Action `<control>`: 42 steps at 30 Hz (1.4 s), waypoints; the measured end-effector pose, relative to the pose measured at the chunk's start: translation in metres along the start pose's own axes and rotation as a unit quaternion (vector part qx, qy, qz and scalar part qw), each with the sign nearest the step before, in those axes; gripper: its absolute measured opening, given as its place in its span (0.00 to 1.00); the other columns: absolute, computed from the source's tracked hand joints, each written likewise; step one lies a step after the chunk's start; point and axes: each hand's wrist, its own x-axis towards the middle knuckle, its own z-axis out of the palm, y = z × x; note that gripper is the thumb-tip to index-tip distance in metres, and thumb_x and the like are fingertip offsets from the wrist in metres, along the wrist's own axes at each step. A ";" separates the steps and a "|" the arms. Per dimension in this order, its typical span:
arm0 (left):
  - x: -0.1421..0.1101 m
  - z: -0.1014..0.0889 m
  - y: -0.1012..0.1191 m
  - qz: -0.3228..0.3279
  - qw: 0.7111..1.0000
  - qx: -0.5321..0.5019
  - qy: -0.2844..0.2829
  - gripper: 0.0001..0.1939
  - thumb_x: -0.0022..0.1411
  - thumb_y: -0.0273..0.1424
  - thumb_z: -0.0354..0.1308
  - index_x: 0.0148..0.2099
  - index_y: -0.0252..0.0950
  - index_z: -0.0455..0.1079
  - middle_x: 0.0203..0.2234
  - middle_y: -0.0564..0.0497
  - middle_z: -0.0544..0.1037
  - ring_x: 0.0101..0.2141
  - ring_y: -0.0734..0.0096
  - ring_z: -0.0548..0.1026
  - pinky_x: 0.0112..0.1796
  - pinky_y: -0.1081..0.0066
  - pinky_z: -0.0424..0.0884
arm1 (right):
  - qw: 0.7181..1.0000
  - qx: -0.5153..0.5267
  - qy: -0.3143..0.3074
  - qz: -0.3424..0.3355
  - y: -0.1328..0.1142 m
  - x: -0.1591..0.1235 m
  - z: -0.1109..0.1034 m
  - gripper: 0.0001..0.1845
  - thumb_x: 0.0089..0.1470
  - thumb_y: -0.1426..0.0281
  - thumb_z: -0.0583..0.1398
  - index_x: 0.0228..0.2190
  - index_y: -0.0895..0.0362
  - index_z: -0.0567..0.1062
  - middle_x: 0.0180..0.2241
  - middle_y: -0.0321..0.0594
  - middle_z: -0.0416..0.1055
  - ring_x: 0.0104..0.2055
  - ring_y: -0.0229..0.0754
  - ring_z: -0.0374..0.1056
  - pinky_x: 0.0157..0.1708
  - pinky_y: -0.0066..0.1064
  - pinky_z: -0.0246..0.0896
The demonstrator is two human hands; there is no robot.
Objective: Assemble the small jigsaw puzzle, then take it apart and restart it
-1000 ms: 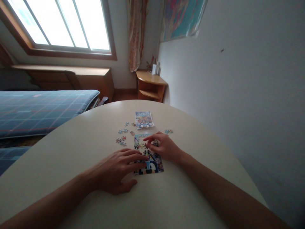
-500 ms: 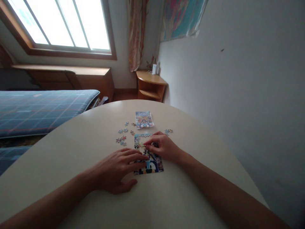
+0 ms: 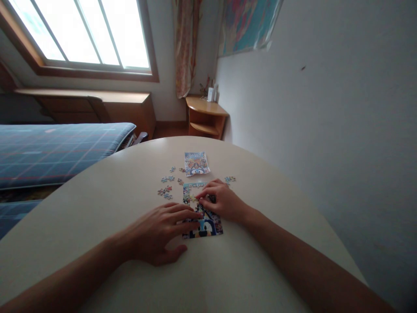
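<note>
A partly assembled jigsaw puzzle point(image 3: 208, 230) lies on the table in front of me, with a blue cartoon dog face near its bottom edge and a gap in its upper middle. My left hand point(image 3: 167, 232) rests on its left side, fingers stretched out and thumb spread on the tabletop. Over the upper right part, my right hand point(image 3: 223, 201) has thumb and forefinger drawn together at a small yellowish puzzle piece point(image 3: 193, 198) by the gap. The fingers partly hide that piece and the puzzle around it.
Several loose puzzle pieces point(image 3: 164, 191) lie left of the puzzle, and a few more pieces point(image 3: 230, 178) to its right. A printed picture sheet point(image 3: 196, 164) lies beyond it. The round table point(image 3: 97, 187) stands between a plaid mattress point(image 3: 65, 150) and a white wall point(image 3: 312, 130).
My right fingertips have shifted very slightly at the yellowish piece. My left hand stays in place, and the whole view has drifted a little.
</note>
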 end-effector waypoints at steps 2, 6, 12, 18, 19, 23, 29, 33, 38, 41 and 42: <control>0.000 0.000 0.000 -0.003 1.000 0.003 -0.005 0.29 0.58 0.33 0.58 0.62 0.42 0.63 0.59 0.46 0.71 0.55 0.53 0.71 0.55 0.52 0.69 | 1.000 -0.011 0.000 0.017 0.000 -0.001 0.000 0.08 0.54 0.68 0.65 0.37 0.50 0.83 0.39 0.41 0.77 0.48 0.46 0.67 0.53 0.42 0.55; 0.000 0.001 0.001 -0.007 1.000 0.000 -0.006 0.29 0.58 0.33 0.58 0.62 0.43 0.63 0.59 0.47 0.71 0.55 0.54 0.71 0.55 0.52 0.69 | 0.999 -0.017 -0.003 0.027 -0.003 -0.002 0.000 0.06 0.52 0.68 0.67 0.35 0.50 0.83 0.40 0.41 0.75 0.48 0.47 0.67 0.53 0.44 0.53; -0.001 0.000 0.001 -0.005 1.000 -0.005 -0.003 0.30 0.58 0.32 0.58 0.63 0.44 0.62 0.60 0.47 0.70 0.57 0.53 0.70 0.55 0.52 0.69 | 0.994 -0.005 0.106 0.023 0.011 0.002 -0.011 0.05 0.56 0.69 0.63 0.34 0.53 0.81 0.38 0.41 0.76 0.43 0.44 0.69 0.49 0.40 0.59; 0.000 -0.001 0.001 -0.005 1.000 0.004 -0.014 0.30 0.58 0.33 0.58 0.63 0.43 0.62 0.60 0.47 0.70 0.57 0.53 0.70 0.55 0.51 0.69 | 0.935 -0.036 0.281 0.215 0.072 0.004 -0.037 0.12 0.55 0.70 0.58 0.39 0.57 0.79 0.40 0.44 0.77 0.39 0.44 0.70 0.45 0.38 0.65; 0.001 -0.001 0.001 -0.005 1.000 0.003 -0.014 0.30 0.59 0.33 0.58 0.63 0.43 0.62 0.60 0.47 0.70 0.57 0.53 0.70 0.55 0.51 0.69 | 0.925 -0.033 0.282 0.254 0.080 0.004 -0.039 0.14 0.55 0.70 0.57 0.41 0.58 0.79 0.40 0.44 0.77 0.38 0.43 0.71 0.43 0.38 0.66; 0.000 -0.001 0.000 -0.005 1.000 0.001 -0.012 0.30 0.59 0.33 0.58 0.64 0.43 0.61 0.60 0.47 0.70 0.57 0.53 0.69 0.55 0.51 0.69 | 0.928 -0.039 0.249 0.274 0.091 0.002 -0.039 0.14 0.52 0.70 0.59 0.39 0.57 0.80 0.38 0.44 0.78 0.36 0.43 0.71 0.41 0.37 0.67; 0.000 -0.002 0.001 -0.002 1.000 0.002 -0.012 0.29 0.59 0.33 0.58 0.63 0.42 0.61 0.60 0.47 0.69 0.57 0.53 0.69 0.55 0.52 0.70 | 0.938 -0.060 0.210 0.271 0.084 0.002 -0.038 0.11 0.51 0.72 0.60 0.35 0.54 0.82 0.37 0.42 0.78 0.39 0.43 0.72 0.44 0.36 0.66; -0.001 -0.001 0.002 -0.005 1.000 0.012 -0.019 0.29 0.59 0.32 0.57 0.63 0.42 0.62 0.60 0.47 0.69 0.57 0.53 0.69 0.55 0.51 0.69 | 0.937 -0.075 0.192 0.282 0.081 0.002 -0.038 0.11 0.52 0.71 0.60 0.36 0.54 0.82 0.39 0.42 0.78 0.42 0.43 0.73 0.45 0.35 0.65; -0.001 0.000 0.001 -0.010 1.000 0.015 -0.021 0.29 0.59 0.32 0.58 0.63 0.42 0.62 0.61 0.48 0.69 0.58 0.53 0.69 0.56 0.51 0.69 | 0.934 -0.066 0.172 0.305 0.081 0.005 -0.039 0.11 0.54 0.72 0.60 0.38 0.55 0.81 0.41 0.43 0.78 0.43 0.43 0.73 0.45 0.33 0.64; -0.002 0.001 0.000 -0.012 1.000 0.011 -0.019 0.30 0.59 0.32 0.58 0.63 0.44 0.61 0.61 0.49 0.68 0.58 0.53 0.68 0.57 0.51 0.68 | 0.939 -0.047 0.134 0.312 0.081 0.005 -0.054 0.12 0.54 0.72 0.60 0.40 0.58 0.80 0.39 0.44 0.79 0.39 0.41 0.73 0.40 0.29 0.65; -0.002 0.001 0.000 -0.012 1.000 0.010 -0.020 0.30 0.59 0.32 0.58 0.63 0.44 0.61 0.61 0.49 0.68 0.58 0.53 0.68 0.57 0.51 0.68 | 0.942 -0.040 0.118 0.313 0.080 0.004 -0.061 0.11 0.54 0.72 0.61 0.39 0.60 0.80 0.38 0.44 0.79 0.37 0.40 0.73 0.38 0.29 0.65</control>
